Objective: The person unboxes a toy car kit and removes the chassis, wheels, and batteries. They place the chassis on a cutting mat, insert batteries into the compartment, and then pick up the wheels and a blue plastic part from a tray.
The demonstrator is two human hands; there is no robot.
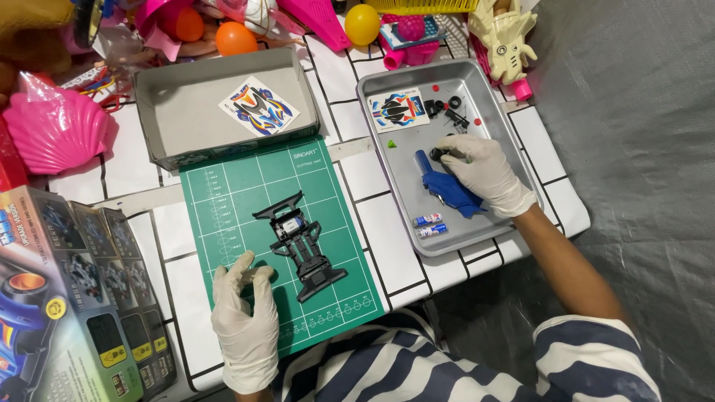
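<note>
Right hand (484,173): gloved in white, reaching into the metal tray (497,104). The fingertips pinch a small black part (439,154) at the tray's centre. The palm rests over a blue car body shell (449,187), which lies flat on the tray floor.

Left hand (244,313): gloved, resting on the green cutting mat (223,193) at about 7 o'clock from the black chassis (302,242). The fingers are curled with tips close together; whether they grip anything cannot be told. The hand is near the chassis but does not touch it.

Chassis: lies at the mat's centre, long axis running from 11 o'clock to 5 o'clock, with a small motor or cell seated near its upper end.

Handling judgement: the chassis looks to be thin moulded plastic, light and fairly stiff, with slender bumper arms that could snap. Take hold at the side rails amidships, not at the end wings. The black part is tiny and smooth; a two-finger pinch suits it, and gloves may reduce feel.

Tray contents: a sticker sheet (398,109) at 11 o'clock, loose black pieces (447,108) at 12 o'clock, two small batteries (428,225) at 6 o'clock.

Surroundings: a grey box lid (171,97) holding another sticker sheet lies at 12 o'clock from the mat. The printed kit box (67,298) sits at 9 o'clock. Assorted toys crowd the bench's far edge.
</note>
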